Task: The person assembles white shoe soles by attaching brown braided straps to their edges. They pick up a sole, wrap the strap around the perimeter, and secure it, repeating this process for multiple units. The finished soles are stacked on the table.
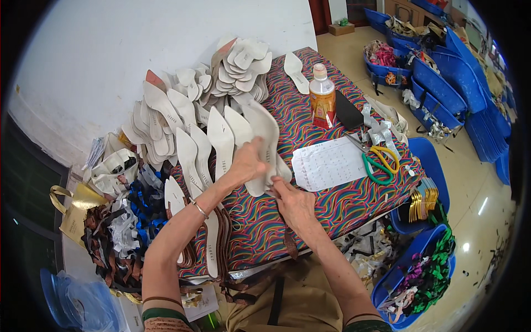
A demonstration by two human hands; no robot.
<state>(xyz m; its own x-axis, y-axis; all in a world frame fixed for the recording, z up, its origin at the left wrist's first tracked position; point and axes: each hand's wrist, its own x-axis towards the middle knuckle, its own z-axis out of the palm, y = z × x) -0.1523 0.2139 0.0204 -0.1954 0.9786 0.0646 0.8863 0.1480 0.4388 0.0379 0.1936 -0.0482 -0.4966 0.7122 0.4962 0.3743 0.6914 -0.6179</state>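
Note:
At the middle of the patterned tabletop, my left hand (pixel 248 161) and my right hand (pixel 297 209) hold a pale grey shoe insole (pixel 262 123), tilted up and slightly blurred. My left fingers are closed on its side. My right thumb and fingers pinch its lower end, where a brown strip (pixel 290 243) hangs just below. Beneath and left of it, other insoles (pixel 220 138) lie overlapped in a row. A stack of insoles with brown edges (pixel 212 249) stands by my left forearm.
More insoles (pixel 243 61) are heaped against the wall. On the table to the right are a drink bottle (pixel 322 97), a black phone-like slab (pixel 348 109), a written sheet (pixel 331 162) and scissors (pixel 379 167). Blue bins (pixel 381 296) with strips flank the table; dark strips (pixel 108 243) hang left.

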